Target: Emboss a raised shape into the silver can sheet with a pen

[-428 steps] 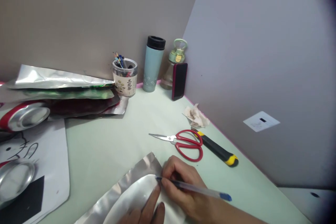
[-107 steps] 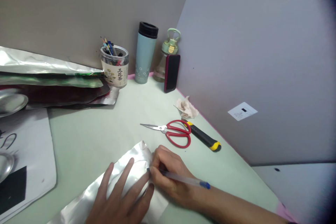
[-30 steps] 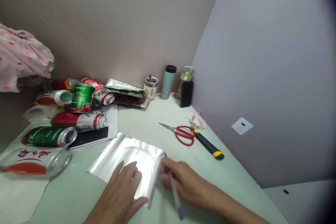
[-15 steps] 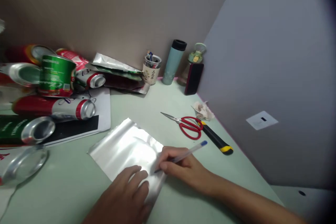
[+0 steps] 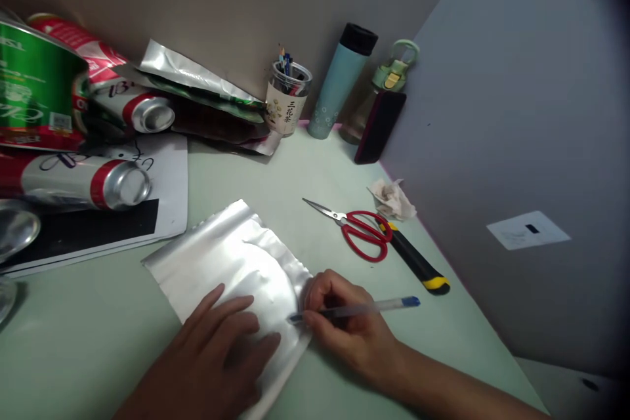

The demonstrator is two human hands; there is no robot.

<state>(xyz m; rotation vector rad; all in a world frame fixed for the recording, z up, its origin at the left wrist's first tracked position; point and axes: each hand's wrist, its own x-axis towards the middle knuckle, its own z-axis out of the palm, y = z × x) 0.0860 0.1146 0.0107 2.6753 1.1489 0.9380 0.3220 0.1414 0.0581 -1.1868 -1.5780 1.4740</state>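
Note:
A shiny silver metal sheet lies at a slant on the pale green table, with a curved line showing on its surface. My left hand rests on the lower left of the sheet, fingers spread. Pinched in my right hand is a clear pen with a blue end, its tip at the right part of the sheet. Beyond my right hand lie red-handled scissors, blades apart, and a black and yellow utility knife partly under their handles.
Cut and whole drink cans crowd the left side over papers. Foil pouches, a pen cup, a blue tumbler, a green-lidded bottle and a phone stand along the wall. A crumpled tissue lies near the right edge.
The view has moved closer and shifted. My left hand's fingers have spread wider over the sheet. The pen has tilted flatter in my right hand, its tip still at the sheet.

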